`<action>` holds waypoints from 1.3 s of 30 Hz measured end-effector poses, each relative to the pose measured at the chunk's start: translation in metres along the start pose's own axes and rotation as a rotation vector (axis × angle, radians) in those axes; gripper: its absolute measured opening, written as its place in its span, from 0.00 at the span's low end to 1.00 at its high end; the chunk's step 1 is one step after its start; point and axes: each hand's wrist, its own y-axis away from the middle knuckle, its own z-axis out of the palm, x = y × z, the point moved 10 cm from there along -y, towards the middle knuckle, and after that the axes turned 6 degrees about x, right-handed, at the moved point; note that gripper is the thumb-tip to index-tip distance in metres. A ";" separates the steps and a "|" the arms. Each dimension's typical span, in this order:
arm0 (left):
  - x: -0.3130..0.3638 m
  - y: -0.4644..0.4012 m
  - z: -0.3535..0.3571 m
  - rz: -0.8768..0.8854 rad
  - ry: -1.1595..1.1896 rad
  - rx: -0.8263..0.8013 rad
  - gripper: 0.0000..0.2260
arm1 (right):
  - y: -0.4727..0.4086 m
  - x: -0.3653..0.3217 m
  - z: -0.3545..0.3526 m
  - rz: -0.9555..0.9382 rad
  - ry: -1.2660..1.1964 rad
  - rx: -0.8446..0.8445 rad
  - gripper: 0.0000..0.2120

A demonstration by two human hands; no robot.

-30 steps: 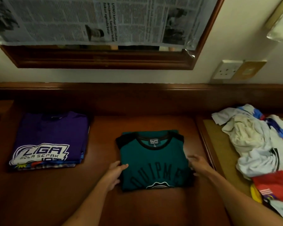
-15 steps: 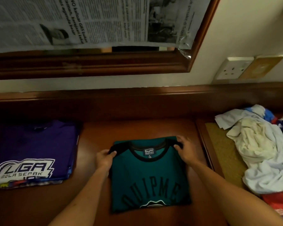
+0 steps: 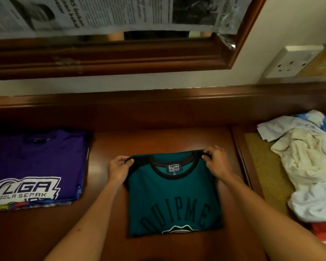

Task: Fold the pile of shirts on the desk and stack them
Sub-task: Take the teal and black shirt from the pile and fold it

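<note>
- Teal shirt: folded to a rectangle, collar and label face up, lying at the middle of the bench; black trim at the shoulders.
- Left hand: fingers curled and pinching the shirt's far left shoulder corner.
- Right hand: fingers pinching the far right shoulder corner, thumb and forefinger closed on the black trim.
- Change: a second ago both hands lay at the shirt's lower sides, squaring its edges; half a second ago they had reached the shoulders; now both corners are pinched and appear slightly raised off the bench.
- Reading: the folding of this shirt looks finished, and the grip suits a lift and carry rather than another fold.
- Folded stack: purple shirt with a white "LIGA BOLA SEPAK" print on top, other colours showing beneath, at the left of the bench, well apart from the teal shirt; the likely destination.
- Unfolded pile: crumpled white, cream, blue and red garments at the right, on a woven mat; several shirts left to fold.
- Progress: partway; stack begun, pile not exhausted.
- Risk: held by two corners only, the folded layers may sag open in transit.
- Also present: framed mirror covered with newspaper; wall socket.
</note>
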 end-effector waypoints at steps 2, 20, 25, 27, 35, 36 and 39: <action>-0.004 0.001 0.001 -0.026 -0.007 -0.001 0.08 | 0.004 0.008 0.007 0.080 -0.054 -0.033 0.09; -0.051 0.102 0.063 0.943 -1.131 -0.110 0.32 | 0.092 0.031 0.059 -0.116 0.375 -0.110 0.34; -0.051 0.102 0.061 0.924 -1.123 -0.170 0.31 | 0.089 0.028 0.035 0.029 -0.033 -0.088 0.31; -0.050 0.104 0.045 0.896 -1.057 -0.126 0.30 | 0.092 0.044 -0.002 0.250 -0.310 0.088 0.22; -0.092 0.151 0.043 0.876 -1.095 -0.254 0.34 | 0.163 0.066 0.015 0.451 -0.382 -0.166 0.08; -0.095 0.149 0.043 0.847 -1.117 -0.272 0.36 | 0.166 0.068 0.013 0.455 -0.426 -0.120 0.08; -0.095 0.145 0.040 0.809 -1.149 -0.327 0.35 | 0.176 0.078 0.011 0.551 -0.603 -0.061 0.09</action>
